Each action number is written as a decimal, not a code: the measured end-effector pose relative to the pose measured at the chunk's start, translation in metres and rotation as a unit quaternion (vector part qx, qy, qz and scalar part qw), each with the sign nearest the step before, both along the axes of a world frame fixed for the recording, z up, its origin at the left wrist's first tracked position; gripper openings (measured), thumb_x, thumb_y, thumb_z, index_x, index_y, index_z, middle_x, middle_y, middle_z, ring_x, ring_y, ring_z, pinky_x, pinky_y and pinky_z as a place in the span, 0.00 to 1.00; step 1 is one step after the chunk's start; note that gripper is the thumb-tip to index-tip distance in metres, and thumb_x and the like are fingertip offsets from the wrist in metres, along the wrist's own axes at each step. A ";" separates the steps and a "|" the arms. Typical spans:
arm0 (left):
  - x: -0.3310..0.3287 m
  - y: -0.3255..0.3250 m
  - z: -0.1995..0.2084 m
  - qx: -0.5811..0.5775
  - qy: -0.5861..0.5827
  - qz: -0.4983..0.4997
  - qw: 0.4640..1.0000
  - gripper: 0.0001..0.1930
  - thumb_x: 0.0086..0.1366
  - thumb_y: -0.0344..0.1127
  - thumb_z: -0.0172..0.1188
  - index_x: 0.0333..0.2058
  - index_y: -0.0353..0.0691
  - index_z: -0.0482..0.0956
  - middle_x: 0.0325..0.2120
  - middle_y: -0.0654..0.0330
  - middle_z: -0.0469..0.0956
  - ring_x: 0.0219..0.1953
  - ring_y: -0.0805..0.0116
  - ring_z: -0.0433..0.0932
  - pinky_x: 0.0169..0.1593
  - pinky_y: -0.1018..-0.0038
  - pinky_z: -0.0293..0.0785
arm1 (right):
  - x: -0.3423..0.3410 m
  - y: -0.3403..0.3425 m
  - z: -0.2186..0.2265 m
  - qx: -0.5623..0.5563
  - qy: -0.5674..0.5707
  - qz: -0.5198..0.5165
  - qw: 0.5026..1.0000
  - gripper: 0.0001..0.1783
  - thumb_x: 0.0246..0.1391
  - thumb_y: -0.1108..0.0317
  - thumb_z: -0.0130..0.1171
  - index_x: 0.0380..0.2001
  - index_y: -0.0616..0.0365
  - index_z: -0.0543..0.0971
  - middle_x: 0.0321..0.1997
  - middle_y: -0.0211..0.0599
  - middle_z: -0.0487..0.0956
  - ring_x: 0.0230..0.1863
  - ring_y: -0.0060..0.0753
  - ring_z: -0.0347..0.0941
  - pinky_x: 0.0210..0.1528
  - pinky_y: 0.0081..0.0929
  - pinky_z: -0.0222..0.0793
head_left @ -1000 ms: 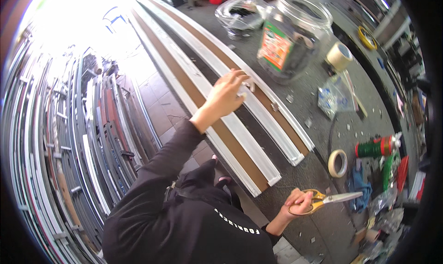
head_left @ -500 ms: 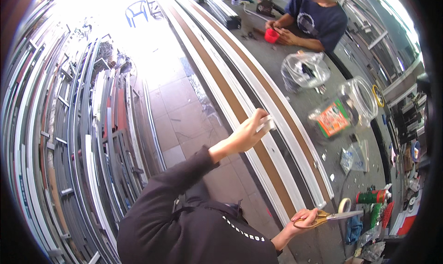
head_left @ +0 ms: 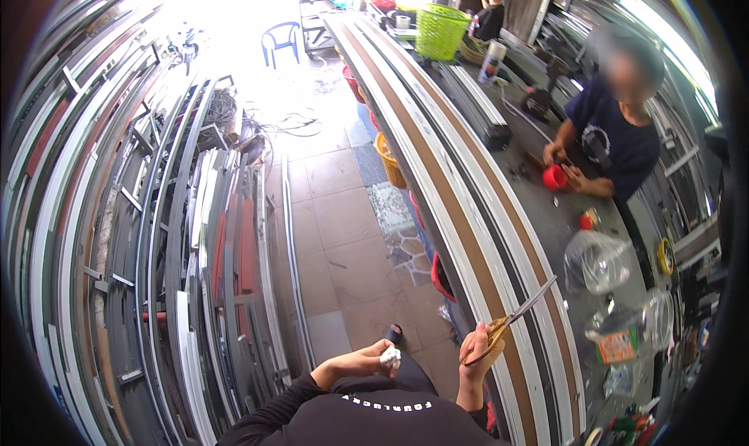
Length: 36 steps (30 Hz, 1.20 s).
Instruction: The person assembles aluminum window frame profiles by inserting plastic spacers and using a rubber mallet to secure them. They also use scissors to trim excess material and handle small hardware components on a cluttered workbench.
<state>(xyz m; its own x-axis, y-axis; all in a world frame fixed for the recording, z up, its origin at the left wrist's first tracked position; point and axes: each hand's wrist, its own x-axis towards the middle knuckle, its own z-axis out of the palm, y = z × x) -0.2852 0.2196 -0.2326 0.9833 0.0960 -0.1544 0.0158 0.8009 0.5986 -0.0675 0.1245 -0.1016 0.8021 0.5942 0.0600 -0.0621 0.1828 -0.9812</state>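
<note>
My right hand [head_left: 477, 352] grips a pair of scissors [head_left: 511, 319] by its yellow-orange handles, blades pointing up and right over the long brown and white profile strips [head_left: 460, 212] lying on the workbench. My left hand [head_left: 367, 362] is drawn back near my chest, over the floor, fingers closed on a small white crumpled scrap [head_left: 390, 357]. Both forearms wear black sleeves.
Across the bench [head_left: 546, 212] a person in a dark blue shirt [head_left: 616, 146] handles a red cup [head_left: 554, 178]. A clear plastic bag [head_left: 597, 260], a clear jar [head_left: 628, 333] and a green basket [head_left: 441, 30] sit on the bench. Racks of metal profiles [head_left: 140, 251] line the left. Tiled floor [head_left: 335, 212] lies between.
My left hand has come off the strips and pulled back toward my body with the white scrap. My right hand has lifted the scissors up over the strips. My view has swung farther along the bench.
</note>
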 end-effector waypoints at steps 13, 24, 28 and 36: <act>0.081 0.328 0.027 0.037 -0.059 0.102 0.992 0.20 0.78 0.49 0.46 0.58 0.43 0.67 0.32 0.66 0.68 0.33 0.75 0.70 0.43 0.73 0.69 | 0.056 0.337 -0.001 -0.029 0.018 0.145 0.989 0.25 0.68 0.66 0.56 0.13 0.51 0.67 0.06 0.23 0.64 0.06 0.13 0.56 0.11 0.17 0.47; 0.018 0.613 -0.008 -0.041 -0.100 0.327 0.939 0.23 0.77 0.56 0.41 0.56 0.45 0.67 0.30 0.59 0.73 0.32 0.66 0.74 0.51 0.63 0.73 | 0.064 0.635 -0.005 -0.211 -0.006 0.172 0.962 0.20 0.64 0.64 0.62 0.18 0.59 0.75 0.09 0.24 0.68 0.10 0.13 0.61 0.14 0.21 0.49; -0.009 0.724 -0.004 -0.112 -0.014 0.430 0.896 0.26 0.76 0.48 0.48 0.68 0.48 0.59 0.43 0.58 0.78 0.40 0.61 0.78 0.59 0.59 0.71 | 0.048 0.765 0.003 -0.242 -0.063 0.167 0.954 0.14 0.63 0.66 0.61 0.26 0.65 0.81 0.14 0.24 0.71 0.14 0.12 0.63 0.16 0.20 0.53; -0.028 0.979 0.004 -0.041 -0.036 0.356 0.933 0.28 0.73 0.44 0.57 0.65 0.37 0.64 0.50 0.57 0.77 0.52 0.60 0.77 0.63 0.57 0.71 | 0.050 0.938 0.014 -0.171 -0.174 0.066 0.967 0.14 0.54 0.75 0.68 0.42 0.68 0.79 0.24 0.32 0.82 0.22 0.12 0.71 0.22 0.17 0.62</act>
